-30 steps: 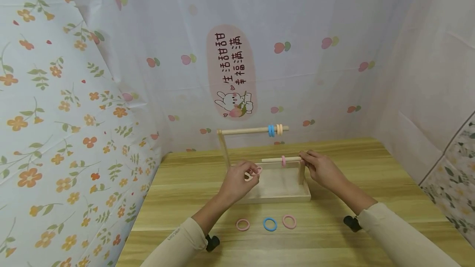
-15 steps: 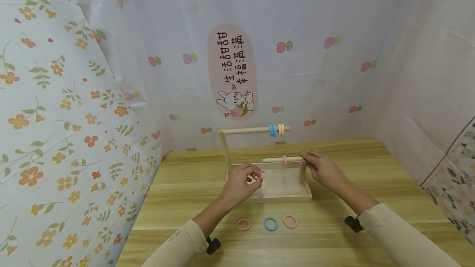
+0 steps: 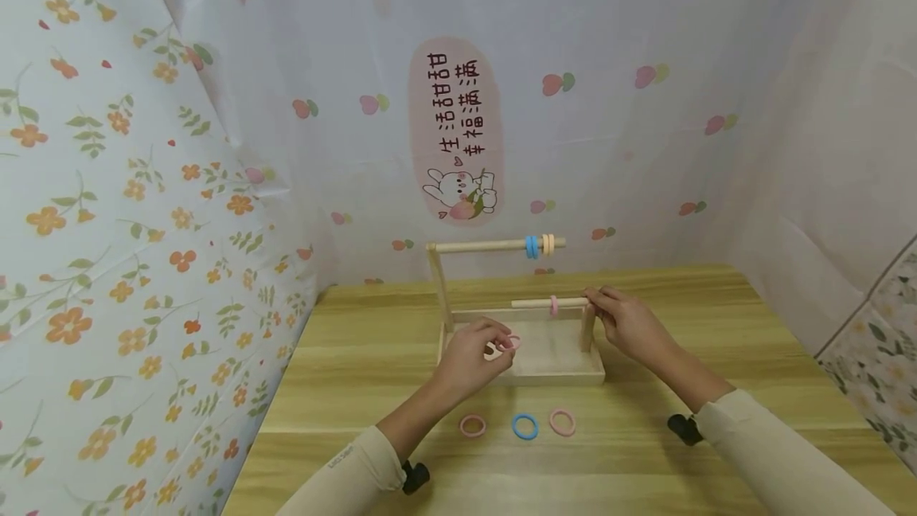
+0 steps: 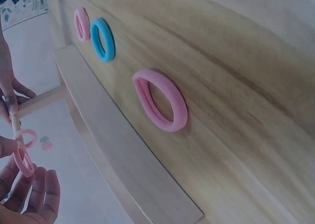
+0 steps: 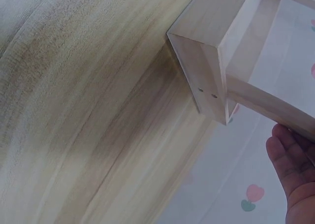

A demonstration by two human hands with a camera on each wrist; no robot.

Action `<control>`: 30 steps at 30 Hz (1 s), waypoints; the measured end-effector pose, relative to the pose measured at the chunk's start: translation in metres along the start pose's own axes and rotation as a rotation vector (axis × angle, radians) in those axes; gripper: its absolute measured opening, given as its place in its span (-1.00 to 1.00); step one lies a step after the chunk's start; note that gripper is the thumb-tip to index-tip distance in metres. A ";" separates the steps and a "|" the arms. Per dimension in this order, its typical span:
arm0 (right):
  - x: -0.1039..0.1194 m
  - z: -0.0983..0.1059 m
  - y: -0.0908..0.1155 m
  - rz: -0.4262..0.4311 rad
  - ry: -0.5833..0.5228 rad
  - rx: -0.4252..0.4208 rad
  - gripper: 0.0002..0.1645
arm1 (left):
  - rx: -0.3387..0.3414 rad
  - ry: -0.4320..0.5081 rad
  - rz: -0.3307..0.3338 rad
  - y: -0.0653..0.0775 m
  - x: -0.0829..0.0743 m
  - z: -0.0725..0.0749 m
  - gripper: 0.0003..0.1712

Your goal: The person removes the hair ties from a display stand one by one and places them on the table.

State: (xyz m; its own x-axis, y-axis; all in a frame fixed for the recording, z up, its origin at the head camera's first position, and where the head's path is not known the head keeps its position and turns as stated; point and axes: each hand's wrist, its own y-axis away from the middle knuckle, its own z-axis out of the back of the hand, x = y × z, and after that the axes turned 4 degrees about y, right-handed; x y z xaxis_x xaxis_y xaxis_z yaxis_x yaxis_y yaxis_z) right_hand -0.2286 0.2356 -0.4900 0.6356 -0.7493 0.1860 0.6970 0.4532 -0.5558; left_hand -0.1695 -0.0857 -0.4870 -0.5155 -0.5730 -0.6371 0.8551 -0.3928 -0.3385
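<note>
In the head view my left hand [image 3: 469, 357] pinches a pink hair tie [image 4: 29, 168] between thumb and fingertips. It is just left of and below the free end of the lower rod [image 3: 528, 304] on a wooden stand. One pink hair tie [image 3: 554, 307] hangs around that rod. My right hand [image 3: 634, 329] grips the top of the short post [image 3: 587, 331] that carries the rod; in the right wrist view its fingers [image 5: 285, 155] lie against the post. The upper rod [image 3: 480, 246] bears blue hair ties [image 3: 532, 248] and pale orange hair ties [image 3: 548, 244].
On the table in front of the stand's tray [image 3: 559, 379] lie a pink hair tie [image 4: 173, 98], a blue hair tie [image 3: 525, 439] and another pink hair tie [image 3: 563, 435]. A patterned cloth [image 3: 344, 166] hangs behind the table, with more cloth at both sides.
My left hand and its pink hair tie have shifted slightly right and lower relative to the stand. My right hand stays on the post. The head view has tilted a little.
</note>
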 end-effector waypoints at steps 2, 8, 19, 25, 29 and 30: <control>-0.001 0.000 0.000 0.003 -0.001 -0.001 -0.63 | 0.006 -0.001 -0.004 0.001 -0.001 -0.001 -0.92; -0.005 -0.004 0.001 0.027 0.004 -0.019 -0.64 | 0.009 -0.003 -0.009 0.004 -0.002 -0.004 -0.93; -0.006 -0.007 0.001 0.049 -0.001 -0.034 -0.62 | 0.053 0.003 -0.027 0.004 -0.008 -0.012 -0.92; -0.007 -0.006 0.000 0.056 -0.002 -0.033 -0.62 | 0.073 0.009 -0.017 0.003 -0.010 -0.017 -0.93; -0.007 -0.004 0.000 0.049 0.000 -0.032 -0.60 | 0.074 0.009 -0.021 0.003 -0.012 -0.021 -0.94; -0.006 -0.004 0.000 0.049 -0.001 -0.035 -0.60 | 0.076 0.010 -0.021 0.003 -0.013 -0.022 -0.93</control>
State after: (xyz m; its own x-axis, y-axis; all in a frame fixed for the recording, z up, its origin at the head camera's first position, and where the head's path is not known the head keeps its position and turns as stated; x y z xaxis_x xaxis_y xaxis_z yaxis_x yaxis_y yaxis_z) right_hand -0.2336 0.2386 -0.4941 0.6690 -0.7261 0.1586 0.6527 0.4720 -0.5926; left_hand -0.1587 -0.0638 -0.4947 -0.5320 -0.5572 -0.6376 0.8374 -0.4580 -0.2984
